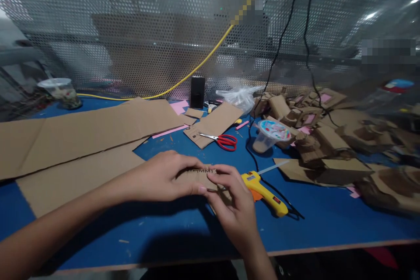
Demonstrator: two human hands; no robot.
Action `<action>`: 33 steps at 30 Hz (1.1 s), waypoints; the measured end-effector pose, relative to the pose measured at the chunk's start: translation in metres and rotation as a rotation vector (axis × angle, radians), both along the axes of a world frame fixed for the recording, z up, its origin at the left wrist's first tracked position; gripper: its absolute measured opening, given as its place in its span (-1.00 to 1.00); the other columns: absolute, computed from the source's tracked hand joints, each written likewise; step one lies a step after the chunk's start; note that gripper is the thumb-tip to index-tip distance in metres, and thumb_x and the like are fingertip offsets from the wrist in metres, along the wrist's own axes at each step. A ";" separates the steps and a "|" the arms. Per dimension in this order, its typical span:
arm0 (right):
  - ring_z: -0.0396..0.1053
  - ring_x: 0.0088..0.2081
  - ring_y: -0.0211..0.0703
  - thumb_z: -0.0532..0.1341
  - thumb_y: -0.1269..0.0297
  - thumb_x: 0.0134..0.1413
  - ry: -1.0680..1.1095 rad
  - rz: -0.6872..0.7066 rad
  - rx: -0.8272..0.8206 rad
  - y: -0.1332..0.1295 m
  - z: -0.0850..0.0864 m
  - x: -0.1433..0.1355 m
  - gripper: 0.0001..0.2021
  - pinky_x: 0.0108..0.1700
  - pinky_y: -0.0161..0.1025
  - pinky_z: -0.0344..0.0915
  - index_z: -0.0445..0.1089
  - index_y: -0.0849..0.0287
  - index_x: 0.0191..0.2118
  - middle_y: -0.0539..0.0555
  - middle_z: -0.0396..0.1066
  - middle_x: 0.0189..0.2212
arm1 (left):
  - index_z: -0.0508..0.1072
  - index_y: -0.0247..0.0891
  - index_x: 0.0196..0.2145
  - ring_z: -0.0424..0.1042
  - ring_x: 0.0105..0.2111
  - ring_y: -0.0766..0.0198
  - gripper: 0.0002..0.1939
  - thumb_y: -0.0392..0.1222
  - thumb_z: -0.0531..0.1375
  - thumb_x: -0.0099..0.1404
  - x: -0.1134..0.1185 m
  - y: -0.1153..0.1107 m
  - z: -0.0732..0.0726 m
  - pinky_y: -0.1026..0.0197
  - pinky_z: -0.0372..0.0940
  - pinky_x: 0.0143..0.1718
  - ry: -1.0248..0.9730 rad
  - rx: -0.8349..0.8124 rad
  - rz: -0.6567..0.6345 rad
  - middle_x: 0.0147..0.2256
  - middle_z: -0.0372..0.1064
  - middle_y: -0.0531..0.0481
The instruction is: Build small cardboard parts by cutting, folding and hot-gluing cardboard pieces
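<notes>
Between my two hands, over the blue table, is a small cardboard piece (193, 179) with dark printed marks along its far edge. My left hand (164, 177) grips it from the left, thumb on top near its middle. On the other side my right hand (234, 197) is closed round its right end, fingers bent over the edge. Part of the piece is hidden under the fingers. Just right of my right hand lies a yellow glue gun (267, 194) with a glue stick in its back. Red-handled scissors (225, 141) rest on a cardboard strip (216, 124) beyond my hands.
Large cardboard sheets (85, 135) cover the left of the blue table (170, 236). Many cut cardboard parts (331, 140) are heaped at right. A lidded plastic cup (262, 142), a black phone-like object (197, 92) and a clear bag (241, 98) stand farther back before a perforated metal screen (147, 52).
</notes>
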State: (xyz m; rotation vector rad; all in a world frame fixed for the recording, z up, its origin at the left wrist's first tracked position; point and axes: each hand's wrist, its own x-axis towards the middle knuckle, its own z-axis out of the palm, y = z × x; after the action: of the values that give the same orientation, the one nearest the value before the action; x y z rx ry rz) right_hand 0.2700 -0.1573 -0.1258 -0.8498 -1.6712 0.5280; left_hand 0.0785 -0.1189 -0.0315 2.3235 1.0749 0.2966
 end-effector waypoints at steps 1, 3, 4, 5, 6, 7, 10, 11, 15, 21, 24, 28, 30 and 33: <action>0.41 -0.02 -0.22 0.28 0.45 0.14 0.011 0.006 -0.047 0.001 0.001 0.001 -0.70 -0.01 -0.30 0.37 0.34 -0.02 -0.04 0.04 0.38 -0.08 | 0.47 -0.19 0.08 0.51 -0.15 0.09 -0.45 0.19 0.20 0.27 -0.006 0.003 0.002 0.21 0.30 -0.18 0.005 0.041 -0.037 -0.07 0.55 -0.10; 0.42 -0.05 -0.21 0.31 0.37 0.13 0.049 0.044 -0.190 0.004 0.004 0.006 -0.61 -0.03 -0.28 0.38 0.28 -0.04 0.04 0.03 0.39 -0.08 | 0.44 -0.22 0.11 0.49 -0.06 0.07 -0.45 0.14 0.20 0.28 -0.020 0.009 0.004 0.17 0.31 -0.08 0.001 0.105 -0.061 0.01 0.50 -0.16; 0.43 -0.06 -0.20 0.32 0.31 0.12 0.068 0.084 -0.283 0.007 0.007 0.009 -0.57 -0.03 -0.27 0.39 0.25 -0.05 0.08 0.03 0.40 -0.09 | 0.44 -0.24 0.10 0.49 -0.05 0.08 -0.51 0.06 0.18 0.31 -0.026 0.013 0.005 0.16 0.31 -0.06 -0.009 0.121 -0.046 0.02 0.50 -0.16; 0.43 -0.06 -0.18 0.32 0.25 0.12 0.078 0.142 -0.376 0.011 0.011 0.013 -0.56 -0.04 -0.26 0.39 0.23 -0.04 0.10 0.03 0.41 -0.09 | 0.46 -0.24 0.07 0.49 -0.06 0.11 -0.59 -0.03 0.14 0.35 -0.031 0.018 0.006 0.17 0.31 -0.05 -0.026 0.120 -0.025 -0.01 0.52 -0.15; 0.42 -0.06 -0.17 0.31 0.19 0.14 0.075 0.208 -0.459 0.017 0.016 0.016 -0.56 -0.03 -0.26 0.38 0.24 -0.02 0.10 0.04 0.42 -0.09 | 0.49 -0.24 0.02 0.51 -0.09 0.15 -0.65 -0.11 0.08 0.37 -0.035 0.023 0.007 0.19 0.32 -0.07 -0.047 0.103 -0.009 -0.06 0.54 -0.12; 0.42 -0.06 -0.16 0.28 0.12 0.16 0.069 0.271 -0.525 0.024 0.022 0.019 -0.60 -0.04 -0.25 0.37 0.27 0.01 0.09 0.05 0.42 -0.11 | 0.51 -0.24 -0.01 0.51 -0.13 0.18 -0.67 -0.17 0.04 0.38 -0.038 0.028 0.007 0.21 0.32 -0.08 -0.071 0.082 -0.004 -0.10 0.56 -0.09; 0.40 -0.15 -0.19 0.24 0.00 0.15 0.028 0.353 -0.643 0.055 0.043 0.021 -0.65 -0.13 -0.29 0.36 0.35 0.08 -0.03 0.04 0.42 -0.19 | 0.51 -0.23 -0.02 0.50 -0.15 0.21 -0.67 -0.20 0.03 0.38 -0.041 0.045 0.009 0.25 0.30 -0.12 -0.114 0.058 -0.015 -0.11 0.56 -0.05; 0.39 -0.22 -0.21 0.23 -0.04 0.14 0.007 0.386 -0.695 0.067 0.050 0.019 -0.63 -0.21 -0.31 0.35 0.37 0.09 -0.06 0.02 0.41 -0.25 | 0.50 -0.23 0.00 0.49 -0.14 0.21 -0.66 -0.19 0.04 0.37 -0.041 0.051 0.009 0.26 0.30 -0.13 -0.118 0.059 -0.023 -0.10 0.55 -0.04; 0.36 -0.35 -0.24 0.31 0.00 -0.02 -0.103 0.618 -0.871 0.108 0.066 0.003 -0.60 -0.36 -0.32 0.29 0.41 0.14 -0.11 -0.03 0.39 -0.37 | 0.54 -0.25 -0.03 0.48 -0.21 0.21 -0.66 -0.20 0.10 0.30 -0.041 0.067 0.009 0.29 0.27 -0.20 -0.143 -0.033 -0.056 -0.17 0.57 -0.03; 0.19 -0.48 -0.32 0.26 0.26 -0.01 -0.519 0.501 -0.712 0.130 0.076 -0.023 -0.86 -0.42 -0.35 0.13 0.43 0.24 -0.37 -0.10 0.25 -0.54 | 0.59 -0.34 -0.16 0.38 -0.39 0.25 -0.68 -0.22 0.09 0.26 -0.040 0.070 0.007 0.30 0.19 -0.38 -0.137 -0.147 0.050 -0.36 0.53 -0.05; 0.07 -0.54 -0.35 0.23 0.35 0.04 -0.702 0.472 -0.654 0.135 0.087 -0.028 -0.85 -0.48 -0.35 0.00 0.39 0.25 -0.50 -0.14 0.11 -0.63 | 0.60 -0.33 -0.23 0.31 -0.44 0.31 -0.70 -0.30 0.08 0.23 -0.038 0.073 0.005 0.34 0.13 -0.43 -0.095 -0.098 0.059 -0.45 0.45 0.00; -0.03 -0.59 -0.36 0.23 0.52 -0.07 -0.849 0.432 -0.547 0.143 0.105 -0.032 -0.76 -0.47 -0.29 -0.12 0.27 0.21 -0.65 -0.17 -0.02 -0.72 | 0.57 -0.34 -0.35 0.17 -0.57 0.38 -0.75 -0.38 0.08 0.15 -0.033 0.089 0.011 0.33 -0.02 -0.55 0.088 0.011 0.013 -0.60 0.27 0.09; -0.02 -0.58 -0.35 0.23 0.60 -0.18 -0.892 0.435 -0.489 0.146 0.113 -0.034 -0.77 -0.45 -0.28 -0.13 0.24 0.20 -0.66 -0.17 -0.01 -0.72 | 0.53 -0.32 -0.46 0.10 -0.63 0.41 -0.83 -0.39 0.13 0.08 -0.029 0.097 0.020 0.32 -0.08 -0.58 0.141 0.052 -0.043 -0.66 0.18 0.13; 0.03 -0.54 -0.34 0.19 0.64 -0.31 -0.894 0.473 -0.446 0.150 0.117 -0.038 -0.81 -0.44 -0.29 -0.10 0.27 0.19 -0.60 -0.14 0.10 -0.66 | 0.41 -0.30 -0.63 0.00 -0.69 0.44 -0.91 -0.38 0.20 -0.01 -0.021 0.103 0.034 0.29 -0.15 -0.61 0.180 0.120 -0.099 -0.72 0.08 0.17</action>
State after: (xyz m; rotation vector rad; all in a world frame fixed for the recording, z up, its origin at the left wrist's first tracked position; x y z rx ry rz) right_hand 0.2318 -0.0072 -0.0084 -1.1020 -2.6681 0.9566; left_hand 0.0579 -0.0158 0.0023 2.5413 1.0475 0.1186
